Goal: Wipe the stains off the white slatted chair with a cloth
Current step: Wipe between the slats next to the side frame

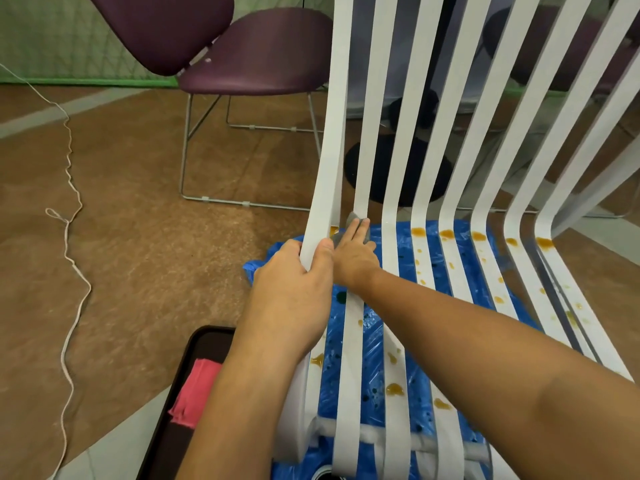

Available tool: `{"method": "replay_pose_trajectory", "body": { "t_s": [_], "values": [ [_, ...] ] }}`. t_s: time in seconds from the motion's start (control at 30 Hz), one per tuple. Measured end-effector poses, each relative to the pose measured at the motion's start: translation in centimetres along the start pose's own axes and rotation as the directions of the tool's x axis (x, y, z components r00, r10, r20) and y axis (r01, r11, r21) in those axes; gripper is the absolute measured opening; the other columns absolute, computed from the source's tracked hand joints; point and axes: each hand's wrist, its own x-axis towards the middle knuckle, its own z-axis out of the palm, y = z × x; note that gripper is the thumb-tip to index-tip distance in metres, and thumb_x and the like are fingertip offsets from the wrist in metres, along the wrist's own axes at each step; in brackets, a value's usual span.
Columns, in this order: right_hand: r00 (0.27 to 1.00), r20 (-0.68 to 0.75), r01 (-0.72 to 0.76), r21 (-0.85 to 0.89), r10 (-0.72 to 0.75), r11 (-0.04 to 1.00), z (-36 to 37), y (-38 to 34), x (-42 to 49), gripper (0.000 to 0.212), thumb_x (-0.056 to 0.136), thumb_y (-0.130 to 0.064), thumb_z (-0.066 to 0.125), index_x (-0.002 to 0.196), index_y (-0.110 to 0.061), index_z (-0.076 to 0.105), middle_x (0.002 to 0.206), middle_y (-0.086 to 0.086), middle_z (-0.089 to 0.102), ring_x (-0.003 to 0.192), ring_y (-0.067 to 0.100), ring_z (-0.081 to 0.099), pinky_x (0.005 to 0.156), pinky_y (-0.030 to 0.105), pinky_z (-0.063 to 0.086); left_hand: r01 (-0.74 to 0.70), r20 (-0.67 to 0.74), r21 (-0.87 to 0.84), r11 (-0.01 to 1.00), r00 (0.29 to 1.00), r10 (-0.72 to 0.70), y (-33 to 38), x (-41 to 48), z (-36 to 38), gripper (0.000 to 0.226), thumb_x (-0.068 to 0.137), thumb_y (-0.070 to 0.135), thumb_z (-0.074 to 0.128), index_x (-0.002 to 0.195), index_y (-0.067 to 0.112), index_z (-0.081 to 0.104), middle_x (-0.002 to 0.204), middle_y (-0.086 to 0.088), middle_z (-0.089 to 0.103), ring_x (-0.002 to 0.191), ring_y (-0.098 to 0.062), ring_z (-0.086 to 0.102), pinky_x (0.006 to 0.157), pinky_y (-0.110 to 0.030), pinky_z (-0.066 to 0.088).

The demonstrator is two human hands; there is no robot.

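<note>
In the head view, the left hand (pixel 294 278) is curled round the leftmost slat of the white slatted chair (pixel 334 133), at the seat's rear left corner. Just beside it, the right hand (pixel 353 254) presses a grey cloth (pixel 366 236) with straight fingers onto the second slat. Orange-brown stains (pixel 418 231) dot the seat slats, mostly along its rear edge.

White slatted chair (pixel 332 133): plain white, amber-brown stains (pixel 394 389) in blotches and drips, a row of them along the seat's back edge. Blue plastic sheet (pixel 367 348) beneath: glossy, with dark green-black spots. Grey crumpled cloth (pixel 353 220): plain. Pink folded cloth (pixel 195 393) on dark brown tray (pixel 166 441). Purple padded chair (pixel 256 57), silver wire legs. Brown carpet floor (pixel 138 254), pale grey stripes. White cord (pixel 63 355). Green mesh netting (pixel 69 39).
</note>
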Motion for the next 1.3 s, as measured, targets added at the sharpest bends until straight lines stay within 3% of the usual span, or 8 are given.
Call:
{"method": "replay_pose_trajectory", "body": {
  "t_s": [0.17, 0.33, 0.4, 0.6, 0.8, 0.93, 1.03, 1.3],
  "values": [
    [0.997, 0.075, -0.034, 0.026, 0.032, 0.999, -1.4, -0.8, 1.9, 0.115, 0.086, -0.033, 0.071, 0.153, -0.001, -0.017, 0.157, 0.020, -0.030, 0.145, 0.050, 0.014, 0.109, 0.051, 0.037, -0.006, -0.003, 0.023, 1.000, 1.000, 0.006, 0.1, -0.1, 0.0, 0.033, 0.102, 0.055, 0.042, 0.096, 0.027, 0.058, 0.076, 0.003, 0.063, 0.068, -0.014, 0.064, 0.062, -0.038, 0.057],
    [0.993, 0.081, 0.087, -0.092, -0.080, 0.992, -1.1, 0.0, -1.4, 0.093, 0.097, -0.028, 0.061, 0.153, 0.002, -0.007, 0.159, 0.026, -0.019, 0.146, 0.053, 0.005, 0.115, 0.054, 0.030, 0.001, 0.006, 0.012, 1.000, 1.000, -0.001, 0.1, -0.2, -0.1, 0.033, 0.103, 0.054, 0.042, 0.102, 0.026, 0.060, 0.077, 0.006, 0.062, 0.067, -0.011, 0.062, 0.058, -0.031, 0.049],
    [0.991, 0.093, 0.109, -0.112, -0.099, 0.988, -0.7, 0.4, -2.1, 0.093, 0.098, -0.031, 0.059, 0.154, 0.000, -0.009, 0.160, 0.023, -0.018, 0.146, 0.053, 0.002, 0.114, 0.056, 0.029, -0.001, 0.001, 0.019, 1.000, 1.000, 0.001, 0.1, -0.1, 0.0, 0.034, 0.103, 0.054, 0.042, 0.101, 0.025, 0.060, 0.077, 0.006, 0.061, 0.068, -0.011, 0.062, 0.058, -0.030, 0.048],
    [0.993, 0.087, 0.071, 0.085, -0.079, 0.994, -2.7, 0.3, 0.1, 0.078, 0.105, -0.030, 0.039, 0.154, -0.002, -0.015, 0.162, 0.011, -0.023, 0.149, 0.045, 0.001, 0.119, 0.053, 0.023, -0.007, -0.017, 0.045, 0.999, 1.000, 0.008, 0.2, -0.3, -0.1, 0.031, 0.102, 0.055, 0.041, 0.097, 0.029, 0.057, 0.078, 0.002, 0.063, 0.073, -0.018, 0.066, 0.069, -0.045, 0.061],
    [0.989, -0.004, 0.148, 0.131, -0.149, 0.980, -1.6, 1.2, -2.0, 0.069, 0.098, -0.021, 0.043, 0.152, 0.004, 0.009, 0.161, 0.020, 0.006, 0.146, 0.042, 0.018, 0.113, 0.056, 0.030, -0.018, -0.023, 0.071, 0.997, 1.000, 0.020, 0.3, -0.2, 0.0, 0.032, 0.103, 0.055, 0.041, 0.104, 0.027, 0.058, 0.081, 0.003, 0.063, 0.074, -0.016, 0.066, 0.067, -0.040, 0.060],
    [0.990, 0.039, 0.139, -0.006, -0.139, 0.990, -0.2, 1.2, -4.7, 0.080, 0.101, -0.022, 0.050, 0.155, 0.001, -0.004, 0.162, 0.020, -0.012, 0.145, 0.047, 0.018, 0.110, 0.049, 0.040, -0.009, -0.028, 0.082, 0.997, 1.000, 0.011, 0.2, 0.1, 0.1, 0.033, 0.103, 0.055, 0.041, 0.100, 0.026, 0.059, 0.078, 0.004, 0.063, 0.070, -0.015, 0.062, 0.061, -0.034, 0.052],
    [0.989, 0.039, 0.138, 0.046, -0.139, 0.989, -0.5, 1.2, -4.3, 0.079, 0.103, -0.030, 0.044, 0.156, -0.004, -0.008, 0.162, 0.013, -0.019, 0.142, 0.047, 0.021, 0.108, 0.047, 0.040, -0.010, -0.028, 0.096, 0.995, 1.000, 0.013, 0.2, -0.1, 0.1, 0.035, 0.103, 0.055, 0.040, 0.097, 0.025, 0.057, 0.080, 0.001, 0.064, 0.068, -0.016, 0.061, 0.060, -0.032, 0.049],
    [0.966, 0.237, 0.079, 0.103, -0.101, 0.992, -2.0, 1.2, -5.8, 0.075, 0.105, -0.047, 0.025, 0.154, -0.013, -0.020, 0.159, 0.004, -0.033, 0.145, 0.044, 0.008, 0.115, 0.050, 0.023, -0.012, -0.027, 0.082, 0.997, 1.000, 0.014, 0.0, 0.1, 0.1, 0.037, 0.102, 0.055, 0.042, 0.106, 0.022, 0.059, 0.088, -0.004, 0.065, 0.075, -0.020, 0.063, 0.068, -0.040, 0.057]
  ]
}}
